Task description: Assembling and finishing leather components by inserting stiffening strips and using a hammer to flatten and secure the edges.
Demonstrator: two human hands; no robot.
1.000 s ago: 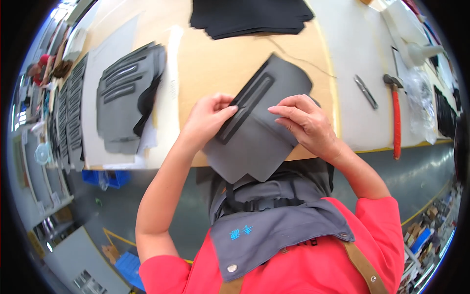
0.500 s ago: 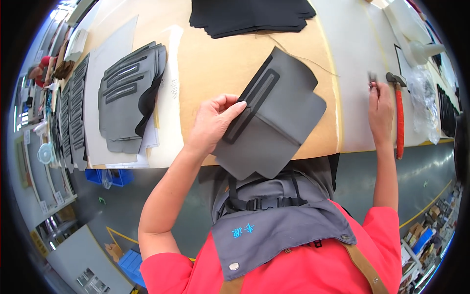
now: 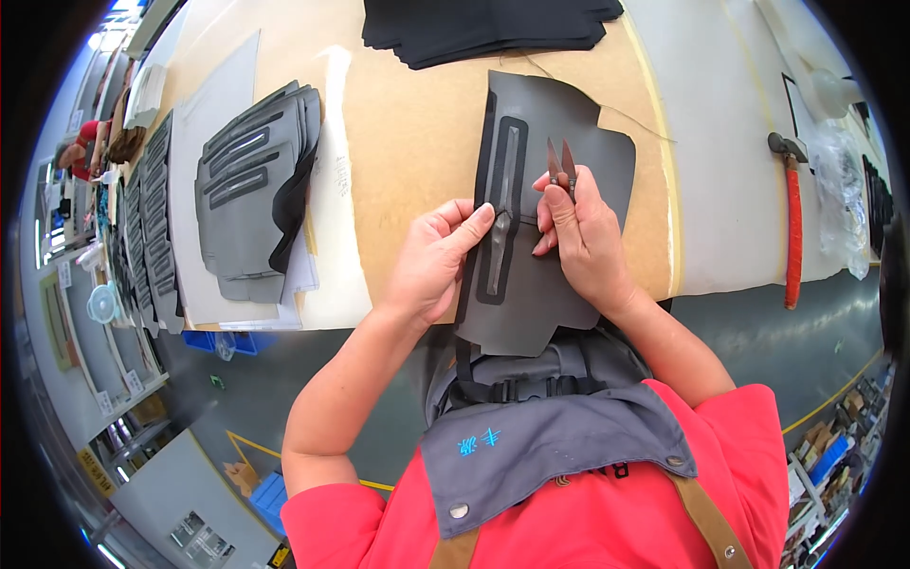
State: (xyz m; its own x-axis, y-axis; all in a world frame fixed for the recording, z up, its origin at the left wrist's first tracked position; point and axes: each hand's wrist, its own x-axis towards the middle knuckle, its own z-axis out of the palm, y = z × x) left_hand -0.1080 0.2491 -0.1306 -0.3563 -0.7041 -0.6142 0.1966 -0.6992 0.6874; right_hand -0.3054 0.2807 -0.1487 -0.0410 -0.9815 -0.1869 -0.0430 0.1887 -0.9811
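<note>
A dark grey cut panel (image 3: 559,104) with a black-edged long slot near its left side lies partly over the table's front edge. My left hand (image 3: 438,248) pinches its left edge, thumb on top beside the slot. In my right hand (image 3: 590,232) is a small pair of thread snips (image 3: 561,161), held above the panel, its two pointed blades apart and directed away from me. The panel's underside and the left fingertips beneath it are hidden.
A stack of similar grey panels (image 3: 248,204) lies on the left, with more rows beyond it. Black pieces (image 3: 488,28) are stacked at the far side. A red-handled hammer (image 3: 792,228) rests at the right beside clear plastic wrap (image 3: 839,185). A person (image 3: 90,147) is at the far left.
My right hand has brought the snips from the right side of the table to over the panel. The panel has turned more upright in my left hand's grip.
</note>
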